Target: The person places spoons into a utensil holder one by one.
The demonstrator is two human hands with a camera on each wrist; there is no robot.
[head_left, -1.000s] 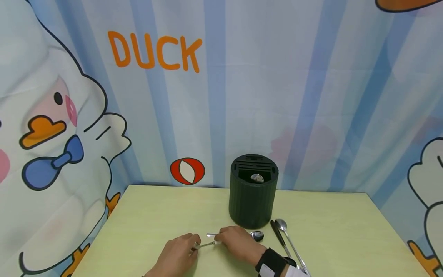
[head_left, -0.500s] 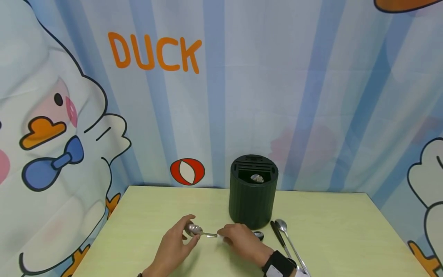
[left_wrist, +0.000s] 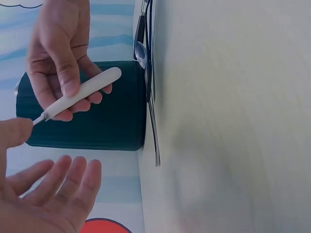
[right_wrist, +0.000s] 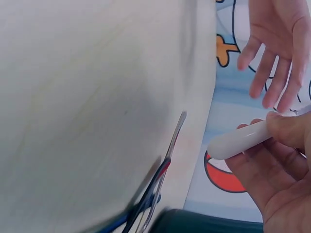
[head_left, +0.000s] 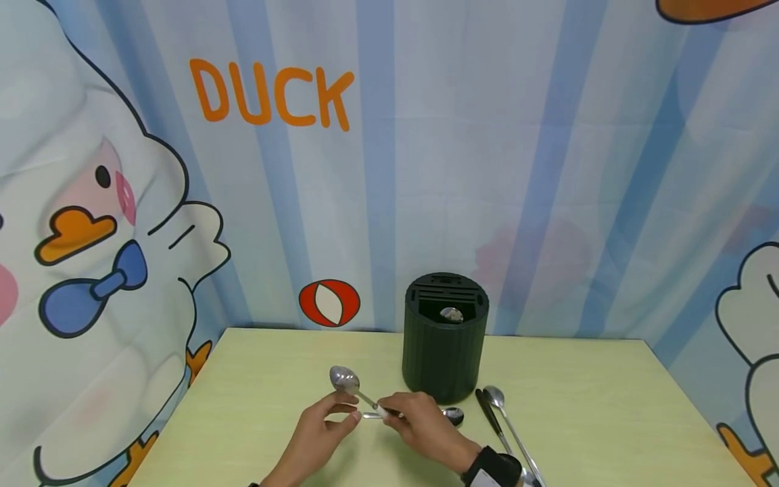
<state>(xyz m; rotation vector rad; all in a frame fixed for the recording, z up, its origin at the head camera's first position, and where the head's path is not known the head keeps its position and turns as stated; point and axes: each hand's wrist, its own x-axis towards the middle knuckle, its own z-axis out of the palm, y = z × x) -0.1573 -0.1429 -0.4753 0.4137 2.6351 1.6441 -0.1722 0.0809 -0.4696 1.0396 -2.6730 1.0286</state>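
Observation:
A spoon with a white handle (left_wrist: 87, 92) and a shiny metal bowl (head_left: 344, 379) is held above the table, bowl pointing up and left. My right hand (head_left: 426, 426) pinches the handle between thumb and fingers. My left hand (head_left: 316, 433) is close beside the spoon's neck, its fingers (left_wrist: 73, 179) extended and spread apart, with the thumb overlapping the neck in the left wrist view. Beneath the right hand, another metal spoon (head_left: 453, 415) lies on the table, its middle hidden by that hand.
A dark green ribbed utensil holder (head_left: 444, 368) stands behind the right hand, with a metal utensil's end (head_left: 452, 314) visible inside. On its right, a black-handled utensil (head_left: 490, 412) and a long metal spoon (head_left: 496, 396) lie on the pale table (head_left: 608, 406).
The spoon's bowl has come into sight and swung upward from the left hand. The left hand's fingers have come off the bowl, while the right hand keeps its hold on the handle.

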